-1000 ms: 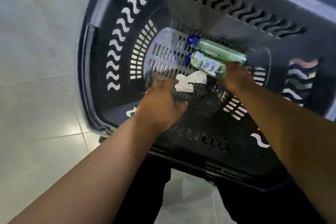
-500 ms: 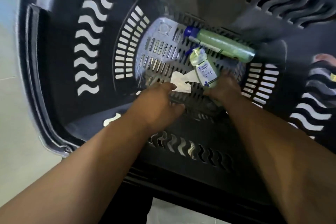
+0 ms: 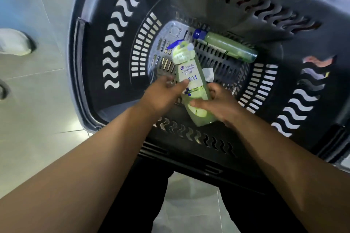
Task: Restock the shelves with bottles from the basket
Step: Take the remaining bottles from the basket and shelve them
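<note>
A pale green shampoo bottle (image 3: 189, 73) with a white label is lifted above the floor of the dark basket (image 3: 91, 73), cap pointing away from me. My right hand (image 3: 217, 104) grips its lower body from the right. My left hand (image 3: 164, 94) reaches in from the left, its thumb pressing the label and its fingers behind the bottle. A second green bottle (image 3: 227, 47) with a blue cap lies on its side on the basket floor, farther back.
A white scrap of paper (image 3: 208, 74) lies on the basket floor behind the held bottle. Grey tiled floor (image 3: 37, 109) surrounds the basket. A white shoe (image 3: 15, 42) shows at the left edge. My dark trousers (image 3: 136, 200) are below the basket.
My right hand lifted the shampoo bottle off the basket floor and turned it cap-away. My left hand moved right from the basket floor onto the bottle.
</note>
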A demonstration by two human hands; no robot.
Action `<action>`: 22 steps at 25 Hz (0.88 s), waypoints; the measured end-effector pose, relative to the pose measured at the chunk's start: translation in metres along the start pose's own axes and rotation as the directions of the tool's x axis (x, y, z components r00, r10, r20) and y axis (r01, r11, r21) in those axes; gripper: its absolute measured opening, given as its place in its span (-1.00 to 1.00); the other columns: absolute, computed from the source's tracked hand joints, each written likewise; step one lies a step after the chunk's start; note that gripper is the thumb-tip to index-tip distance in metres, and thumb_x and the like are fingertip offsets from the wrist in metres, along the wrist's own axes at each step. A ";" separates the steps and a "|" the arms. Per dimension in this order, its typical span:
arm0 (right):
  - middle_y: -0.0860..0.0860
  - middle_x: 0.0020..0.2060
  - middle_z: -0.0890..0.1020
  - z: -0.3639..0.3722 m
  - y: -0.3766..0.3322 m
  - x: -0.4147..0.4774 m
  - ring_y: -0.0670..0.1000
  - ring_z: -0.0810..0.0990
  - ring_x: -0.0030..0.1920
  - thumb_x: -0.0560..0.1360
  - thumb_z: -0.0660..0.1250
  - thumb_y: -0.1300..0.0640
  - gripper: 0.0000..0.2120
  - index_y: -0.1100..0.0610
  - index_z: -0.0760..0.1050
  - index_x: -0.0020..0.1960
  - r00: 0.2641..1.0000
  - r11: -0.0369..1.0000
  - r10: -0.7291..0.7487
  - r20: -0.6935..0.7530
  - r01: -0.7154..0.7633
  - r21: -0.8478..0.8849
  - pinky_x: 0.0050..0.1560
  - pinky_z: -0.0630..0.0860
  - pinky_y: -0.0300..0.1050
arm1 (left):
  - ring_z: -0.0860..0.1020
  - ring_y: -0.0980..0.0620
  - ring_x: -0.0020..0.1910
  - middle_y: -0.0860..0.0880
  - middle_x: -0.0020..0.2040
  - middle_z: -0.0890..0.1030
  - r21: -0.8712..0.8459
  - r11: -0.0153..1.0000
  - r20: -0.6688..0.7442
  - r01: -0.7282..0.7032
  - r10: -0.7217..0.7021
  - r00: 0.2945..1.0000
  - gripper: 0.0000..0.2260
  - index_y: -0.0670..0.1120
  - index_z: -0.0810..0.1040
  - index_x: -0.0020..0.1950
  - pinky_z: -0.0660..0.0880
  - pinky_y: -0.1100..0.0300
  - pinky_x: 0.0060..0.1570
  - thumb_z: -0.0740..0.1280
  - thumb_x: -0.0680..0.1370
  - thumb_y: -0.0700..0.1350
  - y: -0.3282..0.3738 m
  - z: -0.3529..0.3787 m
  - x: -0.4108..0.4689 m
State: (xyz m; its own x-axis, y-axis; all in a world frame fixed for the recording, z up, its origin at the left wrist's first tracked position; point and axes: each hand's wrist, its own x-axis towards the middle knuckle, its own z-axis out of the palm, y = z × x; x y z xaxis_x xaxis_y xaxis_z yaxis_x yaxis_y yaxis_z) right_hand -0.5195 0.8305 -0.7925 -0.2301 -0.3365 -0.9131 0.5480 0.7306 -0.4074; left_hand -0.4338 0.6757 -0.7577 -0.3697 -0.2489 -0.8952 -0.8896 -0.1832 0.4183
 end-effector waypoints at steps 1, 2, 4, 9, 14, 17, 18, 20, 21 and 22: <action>-0.08 -0.04 0.65 0.007 -0.007 -0.015 -0.07 0.66 -0.09 0.31 0.58 0.18 -0.49 0.11 0.44 0.17 1.000 1.000 -0.022 0.008 0.022 0.022 -0.17 0.60 -0.25 | 0.63 0.04 0.10 0.01 0.12 0.66 -0.099 0.995 0.005 -0.009 0.010 1.000 -0.49 -0.11 0.52 0.26 0.50 0.07 0.22 0.42 0.46 0.19 0.000 -0.001 -0.001; -0.07 -0.06 0.65 0.013 -0.013 -0.029 -0.06 0.67 -0.11 0.32 0.57 0.20 -0.48 0.11 0.41 0.18 0.999 0.998 -0.049 0.007 0.049 0.033 -0.21 0.60 -0.27 | 0.65 0.02 0.09 -0.01 0.10 0.69 -0.195 0.981 0.011 -0.012 0.015 1.000 -0.49 -0.10 0.56 0.24 0.51 0.01 0.23 0.44 0.42 0.19 -0.001 -0.001 -0.002; -0.04 -0.05 0.64 0.021 -0.020 -0.048 -0.06 0.66 -0.10 0.31 0.58 0.18 -0.45 0.12 0.36 0.17 0.996 0.996 -0.088 -0.017 0.088 0.001 -0.19 0.60 -0.23 | 0.68 -0.05 0.06 -0.06 0.07 0.71 -0.354 0.935 0.025 -0.003 0.012 1.000 -0.62 -0.09 0.61 0.19 0.54 -0.06 0.21 0.45 0.47 0.10 0.001 0.000 -0.006; 0.00 0.03 0.64 0.004 -0.021 -0.032 -0.05 0.64 0.00 0.41 0.42 -0.13 -0.52 0.11 0.43 0.19 0.996 0.996 -0.091 -0.023 0.090 -0.013 0.00 0.56 -0.13 | 0.69 -0.14 0.01 -0.15 0.04 0.70 -0.470 0.882 -0.061 -0.038 0.011 0.998 -0.76 -0.18 0.59 0.18 0.61 -0.12 0.08 0.39 0.57 -0.08 0.007 -0.002 -0.009; 0.13 0.22 0.51 -0.052 -0.002 0.065 0.13 0.48 0.23 0.41 0.48 -0.08 -0.44 0.14 0.43 0.30 0.868 0.807 -0.328 -0.373 0.053 -0.588 0.18 0.46 -0.05 | 0.71 0.01 -0.12 -0.04 -0.05 0.72 -0.400 0.913 -0.061 -0.084 0.065 0.996 -0.77 -0.14 0.59 0.19 0.62 0.20 -0.29 0.37 0.57 -0.08 0.010 -0.022 0.004; 0.22 0.38 0.32 -0.076 -0.012 0.111 0.25 0.31 0.37 0.49 0.36 0.02 -0.38 0.17 0.23 0.45 0.816 0.489 -0.438 -0.376 -0.135 -0.862 0.34 0.31 0.14 | 0.71 0.04 -0.13 0.00 -0.06 0.73 -0.377 0.923 -0.040 -0.079 0.069 0.997 -0.78 -0.09 0.60 0.17 0.65 0.12 -0.22 0.39 0.56 -0.05 0.012 -0.023 0.016; 0.25 0.38 0.32 -0.077 -0.015 0.124 0.27 0.30 0.38 0.52 0.31 0.07 -0.42 0.21 0.21 0.45 0.803 0.409 -0.446 -0.394 -0.209 -0.888 0.35 0.26 0.16 | 0.71 0.02 -0.10 -0.01 -0.03 0.72 -0.375 0.924 -0.044 -0.075 0.063 0.997 -0.76 -0.07 0.59 0.18 0.65 0.06 -0.14 0.40 0.55 -0.04 0.010 -0.024 0.021; 0.29 0.35 0.37 -0.073 -0.013 0.153 0.29 0.34 0.36 0.52 0.28 0.11 -0.48 0.22 0.24 0.42 0.783 0.349 -0.447 -0.433 -0.293 -0.890 0.33 0.26 0.17 | 0.70 0.01 -0.05 0.00 0.00 0.72 -0.357 0.931 -0.044 -0.074 0.062 0.997 -0.73 -0.04 0.59 0.19 0.65 0.00 -0.05 0.43 0.53 0.00 0.006 -0.027 0.030; 0.29 0.30 0.43 -0.071 -0.010 0.164 0.30 0.40 0.32 0.50 0.32 0.11 -0.50 0.20 0.28 0.38 0.770 0.374 -0.440 -0.463 -0.312 -0.874 0.28 0.33 0.16 | 0.70 0.00 -0.05 0.00 0.01 0.72 -0.354 0.932 -0.040 -0.074 0.064 0.997 -0.73 -0.03 0.59 0.19 0.65 -0.02 -0.03 0.43 0.52 0.02 0.005 -0.028 0.033; 0.28 0.23 0.51 -0.070 -0.007 0.172 0.30 0.47 0.24 0.47 0.35 0.09 -0.52 0.18 0.33 0.33 0.767 0.418 -0.418 -0.487 -0.313 -0.853 0.22 0.42 0.15 | 0.70 0.00 -0.05 0.01 0.00 0.72 -0.353 0.933 -0.037 -0.072 0.062 0.997 -0.73 -0.02 0.59 0.19 0.65 -0.01 -0.04 0.43 0.52 0.02 0.003 -0.027 0.035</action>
State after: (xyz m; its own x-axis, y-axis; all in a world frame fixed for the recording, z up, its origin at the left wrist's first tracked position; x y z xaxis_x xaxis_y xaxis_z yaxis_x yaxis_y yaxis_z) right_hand -0.6197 0.8089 -0.9478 -0.7969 -0.2741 -0.5383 -0.3843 0.9176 0.1016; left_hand -0.4425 0.6403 -0.7833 -0.4141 -0.2952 -0.8610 -0.7086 -0.4892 0.5085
